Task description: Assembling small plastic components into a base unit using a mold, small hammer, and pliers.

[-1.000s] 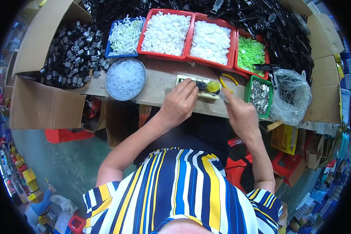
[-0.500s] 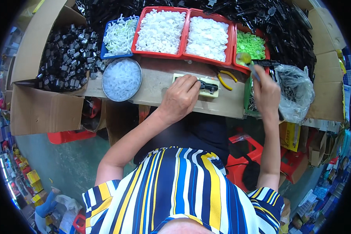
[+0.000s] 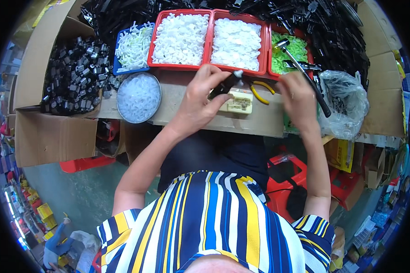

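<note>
Held blk part (image 3: 224, 86): plast.-looking, smooth, semi-gloss. Cream block (image 3: 242, 108): matt, looks like hard plast., uneven recessed top. Hammer (image 3: 309, 78): shiny metal head, smooth dk handle, mat'l unclear. Pliers (image 3: 258, 94): smooth yellow plast.-type grips. Red trays (image 3: 211, 40): slick plast. Bowl (image 3: 146, 121): metal-looking rim. Bag (image 3: 346, 107): thin, clear, crinkly plast., shiny. Box (image 3: 54, 134): matt brn cardbd. Shirt (image 3: 214, 218): matt cloth.

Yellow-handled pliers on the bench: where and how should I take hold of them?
I'd wrap around both yellow handles of the pliers, coming from above and the right with the right hand. The pliers lie flat, their handles spread toward that side and their head end pointing left, away from that hand.
</note>
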### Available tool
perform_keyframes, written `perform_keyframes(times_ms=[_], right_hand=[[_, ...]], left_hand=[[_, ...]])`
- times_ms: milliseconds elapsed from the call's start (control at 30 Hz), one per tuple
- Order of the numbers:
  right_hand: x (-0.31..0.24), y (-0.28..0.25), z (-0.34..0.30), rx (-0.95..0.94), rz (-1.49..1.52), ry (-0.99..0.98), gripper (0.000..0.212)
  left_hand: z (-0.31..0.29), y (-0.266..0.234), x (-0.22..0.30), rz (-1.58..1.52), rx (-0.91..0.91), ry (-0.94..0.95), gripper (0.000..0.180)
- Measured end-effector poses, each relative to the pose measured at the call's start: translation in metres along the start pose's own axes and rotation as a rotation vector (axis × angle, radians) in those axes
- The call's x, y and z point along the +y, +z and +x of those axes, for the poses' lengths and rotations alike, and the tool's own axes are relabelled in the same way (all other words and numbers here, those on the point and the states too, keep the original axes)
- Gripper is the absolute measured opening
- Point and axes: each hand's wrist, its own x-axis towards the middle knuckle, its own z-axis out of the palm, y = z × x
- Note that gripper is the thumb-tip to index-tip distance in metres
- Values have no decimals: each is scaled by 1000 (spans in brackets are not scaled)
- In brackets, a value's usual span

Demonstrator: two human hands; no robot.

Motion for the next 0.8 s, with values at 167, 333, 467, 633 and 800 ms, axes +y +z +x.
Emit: perform_keyframes(times_ms=[167, 333, 467, 633, 800], right_hand=[[-13, 42, -11, -191, -95, -99, 24], [-12, 51, -6, -183, -73, -82, 26], [-25, 48, -3, -179, -157, -16, 24], [-28, 50, -2, -208, -232, 8, 20], [-15, 43, -8, -201, 14, 75, 16]], left_hand=[[-5, -4, -8, -124, -77, -114, 34], [-9, -8, 1, -32, -21, -4, 33], [-15, -5, -1, 105, 64, 167, 37], [-19, -1, -8, 164, 43, 142, 40], [-20, -1, 5, -127, 21, -51, 34]])
